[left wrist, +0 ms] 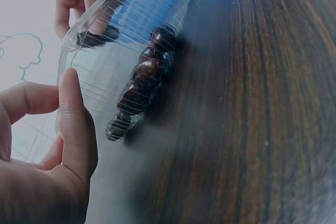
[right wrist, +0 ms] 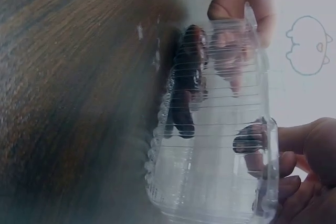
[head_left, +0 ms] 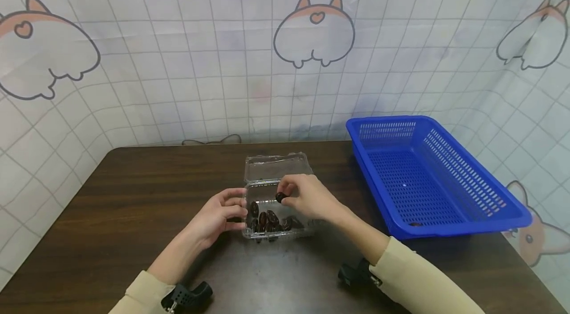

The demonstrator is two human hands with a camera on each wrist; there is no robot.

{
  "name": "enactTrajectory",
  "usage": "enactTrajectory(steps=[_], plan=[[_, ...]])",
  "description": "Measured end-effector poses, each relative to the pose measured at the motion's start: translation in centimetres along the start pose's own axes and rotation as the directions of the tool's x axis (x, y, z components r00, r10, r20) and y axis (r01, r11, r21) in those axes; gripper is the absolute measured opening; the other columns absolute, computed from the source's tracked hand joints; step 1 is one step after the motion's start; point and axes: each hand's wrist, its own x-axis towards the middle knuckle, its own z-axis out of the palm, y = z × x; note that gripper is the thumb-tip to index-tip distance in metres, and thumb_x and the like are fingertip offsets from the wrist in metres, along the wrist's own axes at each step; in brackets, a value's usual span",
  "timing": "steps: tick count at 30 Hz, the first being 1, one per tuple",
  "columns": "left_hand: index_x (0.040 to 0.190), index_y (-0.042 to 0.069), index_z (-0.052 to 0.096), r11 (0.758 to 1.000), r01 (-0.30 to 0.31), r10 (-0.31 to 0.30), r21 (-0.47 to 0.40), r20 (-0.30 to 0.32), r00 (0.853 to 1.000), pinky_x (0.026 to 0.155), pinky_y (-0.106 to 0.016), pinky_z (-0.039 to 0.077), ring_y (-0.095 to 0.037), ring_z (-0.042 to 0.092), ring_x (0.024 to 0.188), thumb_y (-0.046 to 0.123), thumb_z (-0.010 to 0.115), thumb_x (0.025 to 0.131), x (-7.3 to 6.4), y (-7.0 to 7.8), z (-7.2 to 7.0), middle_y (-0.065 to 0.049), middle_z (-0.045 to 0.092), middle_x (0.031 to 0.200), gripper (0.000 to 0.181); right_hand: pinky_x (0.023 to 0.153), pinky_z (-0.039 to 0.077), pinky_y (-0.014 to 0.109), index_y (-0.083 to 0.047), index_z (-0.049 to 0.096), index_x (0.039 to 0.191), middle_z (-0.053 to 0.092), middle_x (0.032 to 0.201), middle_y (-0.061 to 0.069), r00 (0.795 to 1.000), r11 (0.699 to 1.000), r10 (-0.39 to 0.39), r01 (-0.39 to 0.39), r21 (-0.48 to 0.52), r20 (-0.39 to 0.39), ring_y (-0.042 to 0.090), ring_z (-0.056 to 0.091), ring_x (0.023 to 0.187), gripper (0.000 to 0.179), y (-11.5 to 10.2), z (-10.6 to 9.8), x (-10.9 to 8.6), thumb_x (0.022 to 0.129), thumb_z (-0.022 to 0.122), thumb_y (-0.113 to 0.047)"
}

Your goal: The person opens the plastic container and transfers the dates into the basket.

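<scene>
Date [head_left: 280, 197] sits pinched at the tip of the right hand [head_left: 309, 199], whose thumb and fingers are drawn in to its width and have hold of nothing else that shows. It lies to that hand's left, over the clear box [head_left: 263, 191] and apart from the other dates [head_left: 272, 217], which lie below and nearer the person. Both wrist views show it by the rim, seen through the clear wall, so whether it has wholly cleared that rim I cannot tell; its long axis seems to run more up and down than level. Left of the right hand, across the box, the left hand [head_left: 221, 216] has its fingers parted and part-bent, their ends touching the side wall, with no date in them. The lid [head_left: 276, 168] leans back just beyond the right hand. Well to the right of that hand stands the blue basket [head_left: 401, 165], so the right hand is the nearer of the two to it, and its palm and wrist come between the pinched date and the basket. A small brown piece [head_left: 415, 224] shows at the basket's near end. Box and basket both rest on the table [head_left: 89, 235].
</scene>
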Motion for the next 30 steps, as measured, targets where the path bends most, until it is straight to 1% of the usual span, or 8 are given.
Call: enactTrajectory(steps=[3,8,12,18,23,30], plan=[[0.147,-0.004,0.038,1.000,0.001,-0.001,0.001,-0.003,1.000,0.075,-0.036,0.060,-0.020,0.059,0.088,-0.003,0.059,0.096,-0.1,0.0,0.0,-0.007,0.057,0.106,0.055,0.068,0.050,0.035,-0.018,0.069,0.100,0.068,0.087,-0.006,1.000,1.000,0.008,-0.008,0.018,-0.012,0.010,0.061,0.071,0.016,-0.1,-0.3,-0.3,0.090,0.079,-0.010],[0.148,-0.005,0.037,1.000,0.003,-0.003,0.000,0.009,1.000,0.075,-0.035,0.060,-0.019,0.059,0.088,-0.002,0.059,0.098,-0.2,0.1,0.0,-0.008,0.056,0.108,0.055,0.058,0.044,0.031,-0.018,0.069,0.104,0.068,0.089,-0.005,0.999,0.998,0.022,-0.020,0.054,-0.032,0.010,0.050,0.055,0.016,-0.1,-0.9,-0.8,0.092,0.078,-0.012],[0.149,-0.005,0.036,1.000,-0.001,0.001,0.002,0.013,1.000,0.076,-0.036,0.060,-0.018,0.059,0.088,-0.001,0.058,0.098,-0.2,0.1,0.0,-0.009,0.056,0.108,0.055,0.055,0.044,0.031,-0.017,0.070,0.107,0.069,0.092,-0.003,0.998,0.995,0.028,-0.023,0.101,-0.048,0.011,0.047,0.051,0.016,-0.1,-1.6,-1.3,0.093,0.076,-0.011],[0.149,-0.004,0.037,1.000,0.002,-0.002,-0.001,0.012,1.000,0.076,-0.036,0.060,-0.018,0.059,0.087,-0.002,0.059,0.098,-0.3,0.0,-0.1,-0.008,0.057,0.107,0.055,0.056,0.046,0.035,-0.015,0.070,0.109,0.068,0.095,0.000,0.996,0.986,0.059,-0.049,0.162,-0.060,0.016,0.049,0.053,0.016,-0.2,-2.8,-2.2,0.094,0.075,-0.011],[0.148,-0.004,0.037,1.000,0.003,-0.003,-0.009,0.006,1.000,0.076,-0.036,0.060,-0.018,0.059,0.087,-0.002,0.059,0.098,-0.3,-0.2,-0.1,-0.008,0.057,0.107,0.055,0.058,0.047,0.036,-0.014,0.071,0.110,0.069,0.095,0.000,0.995,0.986,0.074,-0.062,0.154,-0.071,0.020,0.054,0.060,0.016,0.0,-3.7,-2.9,0.094,0.075,-0.013],[0.148,-0.004,0.038,1.000,0.001,-0.001,-0.012,-0.009,1.000,0.075,-0.036,0.061,-0.019,0.060,0.087,-0.003,0.059,0.096,-0.3,-0.2,-0.1,-0.009,0.057,0.108,0.055,0.060,0.048,0.038,-0.014,0.070,0.112,0.070,0.100,0.005,0.987,0.987,0.091,-0.071,0.143,-0.133,0.023,0.060,0.068,0.017,0.4,-4.9,-3.6,0.096,0.074,-0.015]])
